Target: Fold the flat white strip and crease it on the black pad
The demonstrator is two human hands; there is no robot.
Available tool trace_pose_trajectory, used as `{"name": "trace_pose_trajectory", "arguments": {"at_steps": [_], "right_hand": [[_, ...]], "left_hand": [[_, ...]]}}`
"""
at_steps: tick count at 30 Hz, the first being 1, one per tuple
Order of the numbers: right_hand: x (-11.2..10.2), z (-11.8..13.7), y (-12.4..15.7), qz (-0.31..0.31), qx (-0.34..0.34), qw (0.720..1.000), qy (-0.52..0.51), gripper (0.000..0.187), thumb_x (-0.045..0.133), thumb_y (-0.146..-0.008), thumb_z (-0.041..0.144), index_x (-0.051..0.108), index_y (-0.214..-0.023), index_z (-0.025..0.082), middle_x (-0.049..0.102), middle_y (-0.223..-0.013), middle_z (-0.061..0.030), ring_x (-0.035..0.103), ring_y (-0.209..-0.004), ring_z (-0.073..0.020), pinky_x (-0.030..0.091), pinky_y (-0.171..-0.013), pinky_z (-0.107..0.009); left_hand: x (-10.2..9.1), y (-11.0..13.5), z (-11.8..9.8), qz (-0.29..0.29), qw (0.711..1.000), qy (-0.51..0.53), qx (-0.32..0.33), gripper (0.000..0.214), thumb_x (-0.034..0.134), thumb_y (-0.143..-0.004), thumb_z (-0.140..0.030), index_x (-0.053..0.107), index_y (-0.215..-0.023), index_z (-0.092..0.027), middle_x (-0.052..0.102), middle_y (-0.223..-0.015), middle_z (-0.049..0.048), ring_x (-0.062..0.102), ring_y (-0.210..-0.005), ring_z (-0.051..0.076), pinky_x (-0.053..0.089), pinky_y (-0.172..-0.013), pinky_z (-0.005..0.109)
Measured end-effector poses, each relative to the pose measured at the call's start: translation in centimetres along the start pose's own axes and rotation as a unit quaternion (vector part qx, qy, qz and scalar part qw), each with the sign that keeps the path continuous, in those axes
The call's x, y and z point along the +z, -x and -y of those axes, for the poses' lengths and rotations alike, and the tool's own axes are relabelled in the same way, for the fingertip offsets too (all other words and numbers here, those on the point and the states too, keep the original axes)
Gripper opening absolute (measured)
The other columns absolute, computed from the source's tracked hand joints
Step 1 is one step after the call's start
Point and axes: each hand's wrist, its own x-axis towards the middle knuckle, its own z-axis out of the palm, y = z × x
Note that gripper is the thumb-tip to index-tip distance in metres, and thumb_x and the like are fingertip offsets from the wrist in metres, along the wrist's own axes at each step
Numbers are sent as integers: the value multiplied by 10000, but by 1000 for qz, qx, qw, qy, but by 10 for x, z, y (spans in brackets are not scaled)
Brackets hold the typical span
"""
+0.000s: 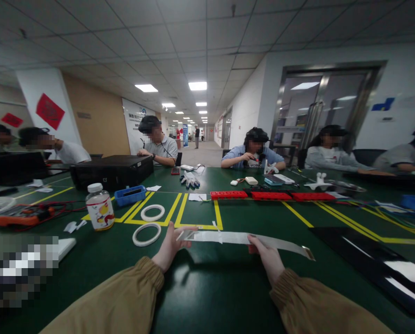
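Between both hands I hold a long white flat strip (235, 238) stretched just above the dark green table (207, 287). My left hand (171, 246) pinches its left end, near two white tape rings (146, 234). My right hand (268, 255) grips the strip further right, and the strip's free end with a small metal tip (308, 253) sticks out past it. Both sleeves are tan.
A white-capped bottle (100, 206), a blue tray (130, 195), a black case (112, 170) and an orange meter (21, 215) sit to the left. Red blocks (273, 195) lie in a row beyond yellow floor-tape lines. A glossy black panel (378, 269) lies at right. Several people sit around the table.
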Motion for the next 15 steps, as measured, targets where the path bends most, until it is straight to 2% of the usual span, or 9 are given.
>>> {"name": "trace_pose_trajectory", "arguments": {"at_steps": [4,6,10,15], "right_hand": [[-1,2,2,-1,9,1000,20,245,669,-580,369,660,-686,148,632,-672,-54,587,-671,-207,479,-627,-296],[-1,1,2,8,1,1000,28,243,662,-593,381,657,-695,161,631,-684,-53,584,-671,-211,478,-624,-305],[-1,-3,1,60,-69,994,62,275,619,-623,434,625,-739,184,605,-712,-42,564,-695,-212,473,-647,-321],[0,-2,6,113,-141,980,89,320,566,-682,448,562,-876,193,588,-814,-45,551,-702,-200,473,-633,-316]], "left_hand": [[1,-1,1,-35,993,-112,-3,493,637,-698,-552,686,-909,-108,639,-772,70,537,-703,159,406,-643,237],[2,-2,3,-45,987,-156,1,422,710,-657,-461,685,-899,-116,644,-775,60,553,-754,171,407,-671,236],[2,-3,6,-59,983,-170,19,432,701,-661,-425,665,-971,-128,609,-734,33,544,-685,143,400,-620,222],[-1,-5,8,-82,981,-174,38,457,679,-669,-405,638,-1038,-138,539,-685,-6,453,-550,84,326,-507,188]]}}
